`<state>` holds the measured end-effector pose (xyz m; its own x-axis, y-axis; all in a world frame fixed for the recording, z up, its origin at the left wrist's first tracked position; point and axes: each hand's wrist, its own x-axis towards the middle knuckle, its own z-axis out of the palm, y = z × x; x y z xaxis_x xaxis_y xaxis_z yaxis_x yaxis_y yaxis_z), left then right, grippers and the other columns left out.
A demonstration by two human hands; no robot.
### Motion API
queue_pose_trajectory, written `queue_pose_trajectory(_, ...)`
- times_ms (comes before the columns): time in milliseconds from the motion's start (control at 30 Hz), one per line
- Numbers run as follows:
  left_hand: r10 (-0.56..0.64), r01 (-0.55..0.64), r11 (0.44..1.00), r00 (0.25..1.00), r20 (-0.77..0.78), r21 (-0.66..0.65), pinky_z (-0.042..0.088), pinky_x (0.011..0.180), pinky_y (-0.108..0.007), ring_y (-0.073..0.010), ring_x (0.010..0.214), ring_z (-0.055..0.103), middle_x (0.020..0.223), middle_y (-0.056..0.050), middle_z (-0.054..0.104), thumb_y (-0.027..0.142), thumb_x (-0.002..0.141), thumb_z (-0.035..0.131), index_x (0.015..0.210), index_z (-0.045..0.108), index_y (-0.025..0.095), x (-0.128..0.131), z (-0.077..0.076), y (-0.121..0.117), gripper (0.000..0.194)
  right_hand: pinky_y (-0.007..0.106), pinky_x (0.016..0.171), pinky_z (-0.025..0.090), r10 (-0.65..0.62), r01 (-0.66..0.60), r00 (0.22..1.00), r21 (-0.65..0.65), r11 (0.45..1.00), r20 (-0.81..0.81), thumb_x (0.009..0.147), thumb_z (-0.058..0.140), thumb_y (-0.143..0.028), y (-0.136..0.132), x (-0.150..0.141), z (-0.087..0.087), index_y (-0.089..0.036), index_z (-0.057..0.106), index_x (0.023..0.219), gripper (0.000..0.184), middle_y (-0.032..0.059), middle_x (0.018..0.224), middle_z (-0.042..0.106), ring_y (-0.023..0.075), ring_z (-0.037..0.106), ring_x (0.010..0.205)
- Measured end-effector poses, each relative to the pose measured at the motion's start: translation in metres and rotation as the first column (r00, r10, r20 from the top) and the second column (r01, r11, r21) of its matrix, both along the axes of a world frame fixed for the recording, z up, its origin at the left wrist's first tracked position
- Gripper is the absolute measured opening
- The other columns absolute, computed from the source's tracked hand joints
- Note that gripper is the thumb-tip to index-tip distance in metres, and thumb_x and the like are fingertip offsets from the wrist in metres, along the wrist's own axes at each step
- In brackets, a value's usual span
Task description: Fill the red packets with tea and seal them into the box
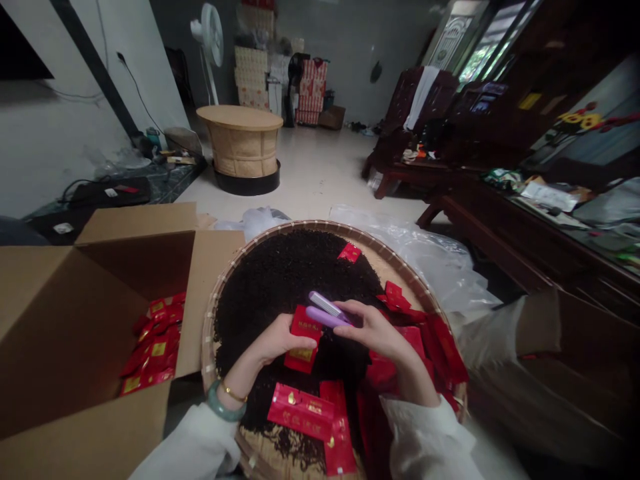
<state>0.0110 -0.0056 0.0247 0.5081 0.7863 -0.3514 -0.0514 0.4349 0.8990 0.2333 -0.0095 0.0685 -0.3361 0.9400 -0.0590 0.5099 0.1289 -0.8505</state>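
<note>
My left hand (277, 341) is closed on a small red packet (301, 357) with gold print, held upright above dark dried leaves that look like tea (270, 267). In my right hand (373, 327) is a purple handheld bag sealer (325, 316), its two jaws apart around the packet's upper right edge; I cannot tell whether they touch it. Below my hands, two flat red packets (303, 410) overlap on the leaves. More red packets (400, 340) are heaped under and beside my right forearm. A single red packet (350, 253) rests at the far side of the leaves.
A round woven bamboo tray (213, 313) bears the leaves. At left stands an open cardboard box (60, 320) with red packets (155, 340) inside. Plastic sheeting (425, 253) lies behind the tray. Farther off are a round wicker stand (245, 143), a fan (213, 37) and a dark wooden bench (405, 160).
</note>
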Motion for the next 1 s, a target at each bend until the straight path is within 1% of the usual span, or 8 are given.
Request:
queue_pose_trajectory(100,-0.023,0.024,1.0,0.999,-0.04,0.011,0.05,0.07,-0.031,-0.0181,0.067,0.064,0.073,-0.003,0.071,0.021,0.051,0.083,0.086,0.07,0.01,0.001,0.0,0.0,0.039,0.034,0.081,0.048,0.073,-0.074,0.993,0.005,0.997,0.095,0.076,0.067,-0.042,0.002,-0.014,0.007,-0.016,0.067,0.112,0.043,0.0083,0.103,0.07,0.0261,0.064,0.091)
queue_pose_trajectory(233,-0.003,0.004,1.0,0.999,-0.046,0.025,0.05,0.068,-0.028,-0.0165,0.068,0.063,0.073,-0.001,0.071,0.014,0.05,0.081,0.088,0.07,0.011,0.001,0.0,0.0,0.039,0.032,0.078,0.048,0.165,-0.173,0.97,0.026,0.985,0.178,0.084,0.059,-0.037,0.004,-0.025,0.012,-0.019,0.069,0.107,0.032,0.0062,0.101,0.073,0.0258,0.066,0.088)
queue_pose_trajectory(467,-0.032,0.034,0.999,0.998,-0.048,0.029,0.049,0.065,-0.028,-0.0163,0.066,0.062,0.071,-0.001,0.069,0.019,0.053,0.081,0.084,0.068,0.012,0.001,0.0,-0.001,0.034,0.028,0.075,0.047,0.156,-0.178,0.965,0.086,0.98,0.213,0.09,0.05,-0.034,0.003,-0.031,0.014,-0.018,0.07,0.104,0.029,0.0058,0.096,0.073,0.0227,0.066,0.082)
queue_pose_trajectory(533,0.028,-0.027,0.999,0.999,-0.019,0.039,0.049,0.067,-0.027,-0.0171,0.07,0.063,0.078,-0.003,0.07,0.022,0.054,0.082,0.089,0.068,0.012,0.001,0.0,0.0,0.039,0.027,0.073,0.046,0.153,-0.176,0.964,0.092,0.98,0.218,0.09,0.049,-0.034,0.002,-0.031,0.013,-0.018,0.07,0.103,0.029,0.0059,0.093,0.073,0.0224,0.066,0.081)
queue_pose_trajectory(600,0.154,-0.156,0.987,0.987,0.05,0.042,0.049,0.071,-0.027,-0.0172,0.076,0.064,0.087,-0.005,0.071,0.027,0.056,0.082,0.097,0.067,0.013,0.002,0.001,0.002,0.046,0.026,0.071,0.045,0.154,-0.176,0.963,0.087,0.98,0.221,0.091,0.049,-0.035,0.001,-0.032,0.013,-0.018,0.07,0.101,0.029,0.0056,0.09,0.073,0.0219,0.066,0.078)
queue_pose_trajectory(700,0.28,-0.28,0.96,0.95,0.137,-0.023,0.048,0.071,-0.026,-0.0153,0.072,0.064,0.085,-0.005,0.072,0.036,0.058,0.081,0.098,0.068,0.013,0.002,0.003,0.005,0.048,0.026,0.068,0.044,0.162,-0.182,0.961,0.073,0.981,0.223,0.091,0.048,-0.035,0.001,-0.033,0.013,-0.017,0.069,0.099,0.029,0.0056,0.088,0.073,0.0218,0.066,0.077)
queue_pose_trajectory(800,0.298,-0.287,0.954,0.941,0.163,-0.087,0.046,0.065,-0.024,-0.0131,0.063,0.061,0.076,-0.004,0.071,0.04,0.055,0.083,0.091,0.069,0.011,0.001,0.003,0.006,0.049,0.027,0.069,0.044,0.162,-0.177,0.963,0.052,0.983,0.214,0.091,0.048,-0.035,0.001,-0.034,0.013,-0.017,0.069,0.1,0.029,0.0062,0.091,0.073,0.0227,0.066,0.08)
queue_pose_trajectory(1000,0.289,-0.273,0.956,0.939,0.186,-0.107,0.045,0.061,-0.023,-0.012,0.059,0.059,0.07,-0.002,0.069,0.04,0.054,0.084,0.089,0.069,0.011,0.001,0.003,0.005,0.047,0.029,0.073,0.046,0.104,-0.109,0.969,0.007,0.994,0.222,0.086,0.055,-0.033,0.001,-0.036,0.011,-0.018,0.07,0.105,0.027,0.0062,0.095,0.073,0.023,0.066,0.082)
